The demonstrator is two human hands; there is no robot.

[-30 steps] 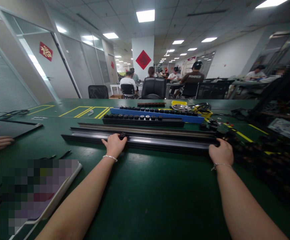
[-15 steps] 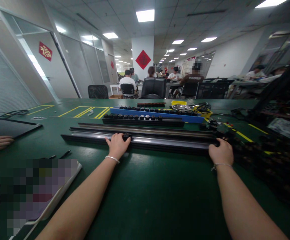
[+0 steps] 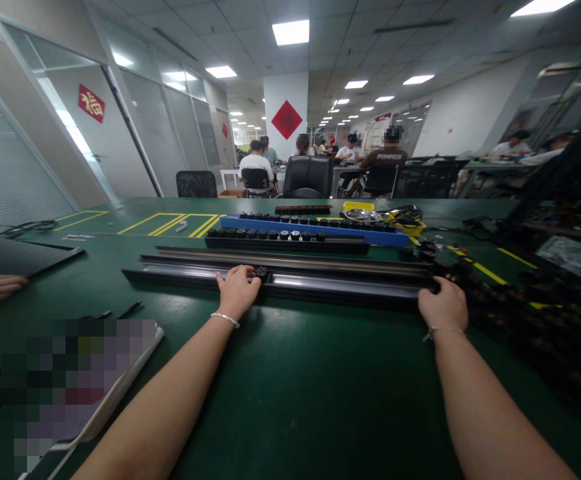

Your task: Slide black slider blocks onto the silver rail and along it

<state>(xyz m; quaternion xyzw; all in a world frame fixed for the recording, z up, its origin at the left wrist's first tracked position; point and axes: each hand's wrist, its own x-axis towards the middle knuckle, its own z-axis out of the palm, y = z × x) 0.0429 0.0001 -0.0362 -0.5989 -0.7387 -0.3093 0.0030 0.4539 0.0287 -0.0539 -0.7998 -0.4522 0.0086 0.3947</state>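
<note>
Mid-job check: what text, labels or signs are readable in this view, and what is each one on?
"PUMPKIN": back of a seated person's brown shirt in the background.
"福": gold on the red sign on the left wall.
Red diamond on the pillar: one character, too blurred to read.
Black rail, blue tray: no legible marking.
Tablet screen: blurred out.
</note>
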